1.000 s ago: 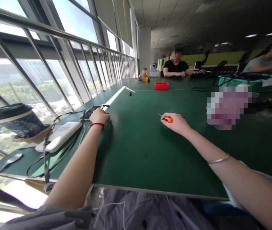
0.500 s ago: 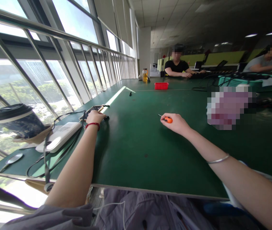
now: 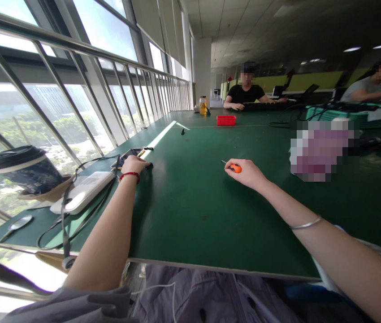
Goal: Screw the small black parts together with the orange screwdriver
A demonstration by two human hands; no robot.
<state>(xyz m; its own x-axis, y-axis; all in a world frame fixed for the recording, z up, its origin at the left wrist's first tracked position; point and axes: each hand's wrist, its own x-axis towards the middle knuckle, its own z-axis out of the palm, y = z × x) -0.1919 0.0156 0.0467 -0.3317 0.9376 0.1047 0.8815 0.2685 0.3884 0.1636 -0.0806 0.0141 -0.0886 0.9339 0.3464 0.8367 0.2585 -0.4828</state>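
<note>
My right hand [image 3: 246, 172] is closed around a screwdriver [image 3: 236, 168] with an orange and black handle. Its thin metal shaft points to the far left, above the green tabletop [image 3: 184, 202]. Over on the left, my left hand [image 3: 134, 164] has its fingers bent together at a small black object [image 3: 149, 166], whose end sticks out on the right. The fingers hide most of that piece, so its kind is unclear. Beside this hand lies a phone [image 3: 123, 158], partly covered by it. Farther off, another small black piece [image 3: 183, 132] rests on the table.
On the left stand a lidded cup [image 3: 25, 168] and a white power bank [image 3: 84, 193] among cables, beside a metal railing [image 3: 123, 67]. A red box [image 3: 226, 120] and jar [image 3: 203, 107] are farther back. A teal basket [image 3: 355, 117] and two people are beyond.
Both my hands stay where they were, with the screwdriver unmoved. The co-worker in black across the table has shifted posture, one hand now farther left.
</note>
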